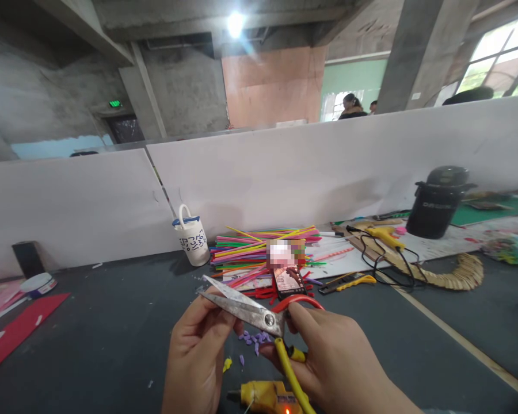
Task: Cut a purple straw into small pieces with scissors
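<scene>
The right hand (336, 339) grasps the scissors (269, 319) by their red and yellow handles, probably so the blades, parted a little, can be worked from there; they point across the left hand (201, 348), whose fingers curl in close to them, though I cannot tell what they pinch, if anything. Purple bits (255, 338) lie on the tabletop (125, 328) between the hands, and a phone (288, 282) lies screen up beyond, presumably to keep it in sight

Going off the phone (292, 279): pipe cleaners (237, 256) bunched behind and left, cup (193, 244) further left, utility knife (356, 280) just right, thermos (435, 207) way back right, scissors (259, 314) in front, one glue gun (263, 397) beyond those, toward me.
</scene>
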Tool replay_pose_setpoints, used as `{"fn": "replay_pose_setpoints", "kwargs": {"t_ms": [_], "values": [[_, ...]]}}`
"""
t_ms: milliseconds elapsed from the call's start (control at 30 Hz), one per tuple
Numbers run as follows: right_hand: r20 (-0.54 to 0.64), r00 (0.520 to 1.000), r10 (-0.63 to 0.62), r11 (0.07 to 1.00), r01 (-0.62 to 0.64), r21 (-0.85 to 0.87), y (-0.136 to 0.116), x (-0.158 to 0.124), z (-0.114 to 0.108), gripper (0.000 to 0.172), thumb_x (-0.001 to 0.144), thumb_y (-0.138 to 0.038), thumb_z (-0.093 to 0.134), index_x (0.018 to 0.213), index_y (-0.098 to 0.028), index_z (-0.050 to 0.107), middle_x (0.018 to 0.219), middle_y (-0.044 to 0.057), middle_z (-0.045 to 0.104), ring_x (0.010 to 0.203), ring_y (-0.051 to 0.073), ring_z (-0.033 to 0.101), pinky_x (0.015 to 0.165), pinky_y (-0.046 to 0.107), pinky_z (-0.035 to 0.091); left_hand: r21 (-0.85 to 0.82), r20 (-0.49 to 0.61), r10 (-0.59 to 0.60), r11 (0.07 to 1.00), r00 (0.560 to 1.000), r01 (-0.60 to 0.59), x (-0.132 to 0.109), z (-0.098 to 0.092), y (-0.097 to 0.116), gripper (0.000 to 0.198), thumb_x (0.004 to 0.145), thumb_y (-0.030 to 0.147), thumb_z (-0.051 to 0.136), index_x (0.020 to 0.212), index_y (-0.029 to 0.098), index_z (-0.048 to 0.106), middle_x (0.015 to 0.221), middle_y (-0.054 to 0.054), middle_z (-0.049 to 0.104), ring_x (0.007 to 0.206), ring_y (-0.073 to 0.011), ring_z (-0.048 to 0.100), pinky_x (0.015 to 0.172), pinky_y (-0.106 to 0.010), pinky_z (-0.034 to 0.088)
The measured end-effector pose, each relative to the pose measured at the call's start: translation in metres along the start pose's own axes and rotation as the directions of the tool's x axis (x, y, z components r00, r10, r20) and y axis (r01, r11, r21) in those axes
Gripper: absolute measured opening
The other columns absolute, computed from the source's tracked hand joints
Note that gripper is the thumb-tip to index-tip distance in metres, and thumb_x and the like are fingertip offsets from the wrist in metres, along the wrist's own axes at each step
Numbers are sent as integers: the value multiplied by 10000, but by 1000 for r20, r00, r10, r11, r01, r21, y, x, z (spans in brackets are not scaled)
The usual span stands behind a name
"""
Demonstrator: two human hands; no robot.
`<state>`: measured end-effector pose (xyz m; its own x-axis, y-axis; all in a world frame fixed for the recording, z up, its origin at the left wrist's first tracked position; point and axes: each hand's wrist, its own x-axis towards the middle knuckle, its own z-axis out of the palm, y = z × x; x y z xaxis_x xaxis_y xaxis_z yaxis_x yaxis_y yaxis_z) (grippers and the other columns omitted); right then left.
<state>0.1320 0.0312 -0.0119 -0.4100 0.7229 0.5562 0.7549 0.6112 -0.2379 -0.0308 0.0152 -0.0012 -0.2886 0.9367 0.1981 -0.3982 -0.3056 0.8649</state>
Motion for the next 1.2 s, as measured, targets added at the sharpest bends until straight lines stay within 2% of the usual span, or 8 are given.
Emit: {"fn": "replay_pose_setpoints", "kwargs": {"t_ms": [167, 367, 500, 633, 733, 833, 1000, 1200], "values": [[120, 979, 165, 962, -186, 197, 2, 4, -7, 280, 789, -411, 497, 608, -203, 448, 487, -16, 521, 408, 115, 432, 417, 220, 239, 229, 45, 73, 970, 996, -81, -2, 1, 5, 50, 724, 211, 649, 679, 210, 671, 637, 22, 595, 598, -115, 505, 576, -193, 423], [317, 916, 246, 621, -400, 674, -2, 11, -14, 92, 749, -243, 522, 678, -187, 541, 512, -61, 452, 442, 86, 414, 416, 181, 331, 616, 254, 210, 717, 944, -325, -9, 9, 4, 127, 739, 163, 576, 623, 208, 602, 607, 8, 559, 575, -147, 508, 549, -227, 395], [340, 896, 284, 540, -443, 716, -1, 13, -13, 45, 711, -224, 554, 700, -181, 558, 477, -85, 403, 386, 68, 363, 364, 169, 300, 663, 473, 215, 552, 855, -506, -11, 11, -2, 134, 747, 116, 550, 664, 203, 610, 624, -13, 581, 581, -153, 532, 561, -231, 401], [368, 887, 278, 520, -461, 719, -1, 14, -12, 37, 672, -148, 544, 658, -177, 527, 489, -87, 400, 413, 61, 351, 373, 157, 286, 648, 532, 176, 544, 828, -532, -10, 10, -4, 131, 708, 93, 575, 670, 195, 649, 610, -30, 596, 577, -163, 544, 555, -233, 406], [407, 875, 262, 521, -484, 704, 0, 16, -12, 72, 676, -113, 522, 651, -178, 507, 501, -88, 413, 403, 55, 367, 379, 155, 295, 648, 472, 103, 633, 875, -424, -9, 10, -3, 116, 681, 108, 601, 624, 197, 649, 606, -27, 594, 580, -166, 543, 555, -239, 403], [470, 858, 208, 544, -501, 674, 5, 17, -15, 88, 714, -105, 506, 669, -180, 518, 475, -98, 414, 366, 49, 379, 368, 150, 301, 587, 353, -149, 804, 924, -95, -6, 7, -2, 87, 713, 180, 599, 649, 193, 657, 632, -25, 605, 591, -159, 537, 559, -245, 406], [494, 860, 127, 539, -478, 694, 6, 18, -18, 108, 749, -105, 494, 676, -179, 524, 510, -91, 461, 385, 43, 389, 368, 136, 311, 344, 280, -549, 823, 787, 452, -3, 5, -6, 94, 684, 228, 659, 696, 141, 693, 602, -31, 622, 533, -118, 513, 519, -231, 398], [489, 861, 140, 555, -477, 681, 5, 18, -18, 105, 744, -90, 505, 684, -175, 520, 510, -97, 432, 395, 40, 386, 372, 130, 310, 253, 275, -577, 815, 769, 521, -4, 6, -8, 25, 659, 167, 683, 653, 143, 682, 560, -3, 595, 513, -90, 500, 496, -201, 371]]}}
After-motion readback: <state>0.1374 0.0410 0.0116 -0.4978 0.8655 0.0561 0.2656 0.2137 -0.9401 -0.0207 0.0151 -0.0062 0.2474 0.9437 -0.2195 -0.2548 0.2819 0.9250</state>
